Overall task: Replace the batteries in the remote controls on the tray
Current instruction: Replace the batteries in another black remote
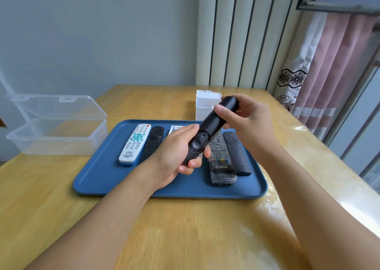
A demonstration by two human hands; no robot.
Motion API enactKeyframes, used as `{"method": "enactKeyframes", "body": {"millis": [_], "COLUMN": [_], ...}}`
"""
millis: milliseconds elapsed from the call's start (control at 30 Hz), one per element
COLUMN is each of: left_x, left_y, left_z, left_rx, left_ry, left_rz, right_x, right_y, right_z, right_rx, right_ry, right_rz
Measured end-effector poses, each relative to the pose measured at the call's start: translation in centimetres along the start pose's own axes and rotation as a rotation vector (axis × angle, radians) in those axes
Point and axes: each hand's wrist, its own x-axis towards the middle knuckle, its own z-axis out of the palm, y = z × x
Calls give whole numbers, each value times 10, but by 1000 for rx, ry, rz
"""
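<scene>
Both hands are gripping a black remote [211, 128] above the blue tray [102, 179]: left hand [174, 156] low, right hand [244, 119] high. She or he seems to be working its back cover loose; sliding it off likely comes next.

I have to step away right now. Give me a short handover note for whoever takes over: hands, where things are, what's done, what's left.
Left hand grips the lower end of the black remote, held back-up above the blue tray; right hand holds its upper end, thumb on the back cover.
On the tray: white remote, slim black remote, wrapped remote, small black remote, one more partly hidden.
Clear box open at left; white box behind the tray.
Done: remote picked up. Left: open the cover, swap batteries; no batteries visible yet.
</scene>
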Motion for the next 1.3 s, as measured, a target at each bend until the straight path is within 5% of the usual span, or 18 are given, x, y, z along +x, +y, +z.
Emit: {"method": "enactKeyframes", "body": {"millis": [300, 467, 633, 867, 1300], "left_x": [2, 1, 3, 3, 1], "left_y": [-5, -2, -3, -3, -6], "left_z": [1, 0, 1, -1, 2], "left_rx": [193, 89, 76, 48, 128], "left_ry": [99, 65, 85, 56, 302], "left_rz": [196, 182, 168, 157, 221], "right_x": [1, 2, 0, 2, -13], "right_y": [-3, -7, -5, 2, 0], "right_z": [-4, -7, -2, 0, 18], "right_rx": [-95, -32, -275, -135, -318], "right_ry": [4, -24, 37, 16, 15], "right_rz": [-35, -9, -170, -112, -67]}}
